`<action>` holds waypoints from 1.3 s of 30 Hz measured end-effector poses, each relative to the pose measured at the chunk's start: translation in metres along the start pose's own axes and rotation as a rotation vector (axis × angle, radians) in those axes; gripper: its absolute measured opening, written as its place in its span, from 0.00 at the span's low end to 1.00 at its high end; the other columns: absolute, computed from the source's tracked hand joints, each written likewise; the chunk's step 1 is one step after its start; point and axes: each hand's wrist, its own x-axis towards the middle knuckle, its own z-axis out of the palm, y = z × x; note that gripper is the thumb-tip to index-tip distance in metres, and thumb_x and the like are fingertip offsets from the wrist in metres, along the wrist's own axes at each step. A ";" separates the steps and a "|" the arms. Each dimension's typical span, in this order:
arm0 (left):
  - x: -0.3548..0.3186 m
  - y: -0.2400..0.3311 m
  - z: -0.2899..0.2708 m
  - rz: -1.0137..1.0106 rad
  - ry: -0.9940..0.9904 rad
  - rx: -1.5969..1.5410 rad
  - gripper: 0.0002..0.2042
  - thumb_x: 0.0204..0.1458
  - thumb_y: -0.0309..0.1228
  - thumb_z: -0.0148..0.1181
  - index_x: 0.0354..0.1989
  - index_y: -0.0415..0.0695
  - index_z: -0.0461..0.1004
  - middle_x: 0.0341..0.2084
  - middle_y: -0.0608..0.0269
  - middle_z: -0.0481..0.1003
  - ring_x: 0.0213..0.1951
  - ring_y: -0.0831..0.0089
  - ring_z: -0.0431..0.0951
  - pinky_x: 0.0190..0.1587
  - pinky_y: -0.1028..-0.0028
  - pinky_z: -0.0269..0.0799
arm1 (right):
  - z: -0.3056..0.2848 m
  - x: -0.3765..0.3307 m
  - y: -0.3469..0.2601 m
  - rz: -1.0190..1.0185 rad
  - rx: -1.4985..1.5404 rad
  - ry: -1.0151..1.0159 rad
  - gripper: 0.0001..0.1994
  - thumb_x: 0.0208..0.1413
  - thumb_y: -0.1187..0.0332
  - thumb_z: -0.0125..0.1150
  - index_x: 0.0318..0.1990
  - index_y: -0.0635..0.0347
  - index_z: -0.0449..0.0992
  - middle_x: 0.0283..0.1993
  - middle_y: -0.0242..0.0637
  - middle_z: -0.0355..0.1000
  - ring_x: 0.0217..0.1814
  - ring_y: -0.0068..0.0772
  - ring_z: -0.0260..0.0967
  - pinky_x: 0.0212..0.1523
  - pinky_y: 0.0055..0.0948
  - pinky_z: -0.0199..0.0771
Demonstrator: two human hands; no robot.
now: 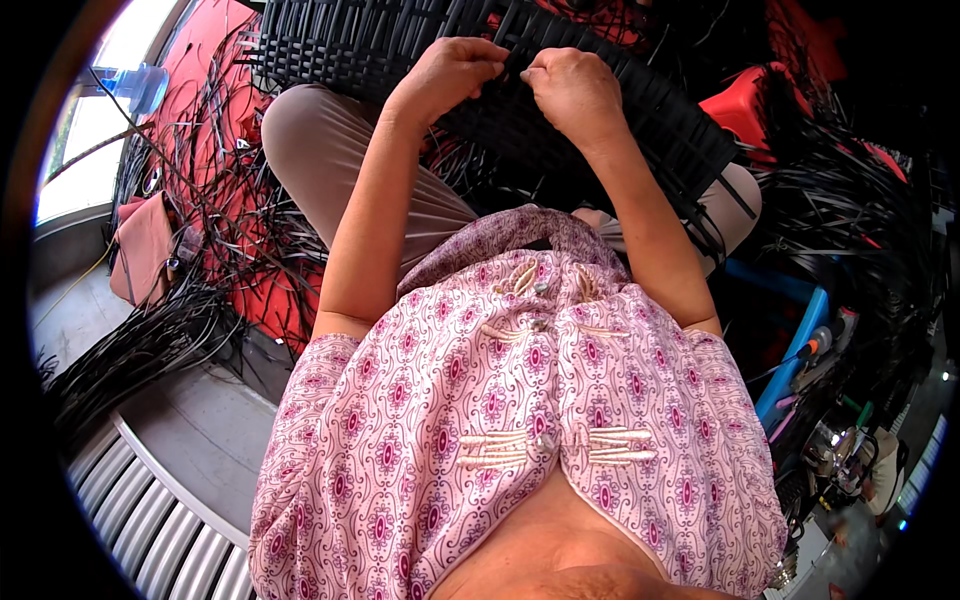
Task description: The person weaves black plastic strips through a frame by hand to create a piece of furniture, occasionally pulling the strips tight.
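A black woven panel (340,45) of flat strips lies across my lap, slanting from the upper left down to the right. Over its middle, my left hand (445,80) is closed in a pinch, thumb against the fingertips. Facing it a short gap away, my right hand (580,95) also pinches. Whatever thin piece sits between the fingertips does not stand out against the dark weave. Loose strip ends stick out at the panel's left and lower right edges.
Tangled black strips (190,300) cover the red floor covering (270,290) on the left, with more strips (850,220) heaped at right. Around me are a red plastic object (737,110), a blue crate (800,350) beside tools, a pink bag (142,250) and a water bottle (148,88).
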 end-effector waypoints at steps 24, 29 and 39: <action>-0.050 0.070 -0.046 0.164 0.241 0.255 0.08 0.54 0.33 0.62 0.34 0.40 0.79 0.23 0.71 0.77 0.24 0.84 0.76 0.28 0.82 0.70 | -0.003 0.020 -0.031 -0.509 0.376 0.315 0.15 0.57 0.60 0.65 0.48 0.57 0.79 0.42 0.40 0.78 0.46 0.37 0.77 0.45 0.32 0.77; -0.059 0.096 -0.050 0.182 0.185 -0.013 0.05 0.60 0.25 0.57 0.38 0.37 0.77 0.24 0.70 0.75 0.24 0.84 0.72 0.27 0.82 0.69 | 0.002 0.023 -0.040 -0.293 0.967 0.062 0.12 0.58 0.61 0.66 0.40 0.62 0.83 0.27 0.33 0.79 0.29 0.20 0.76 0.33 0.20 0.76; -0.005 -0.005 -0.031 0.196 0.358 0.393 0.10 0.51 0.32 0.67 0.39 0.40 0.81 0.28 0.61 0.81 0.28 0.77 0.80 0.33 0.77 0.75 | 0.001 0.017 -0.024 0.103 1.141 0.029 0.09 0.58 0.68 0.67 0.39 0.65 0.83 0.27 0.29 0.77 0.27 0.14 0.72 0.27 0.15 0.73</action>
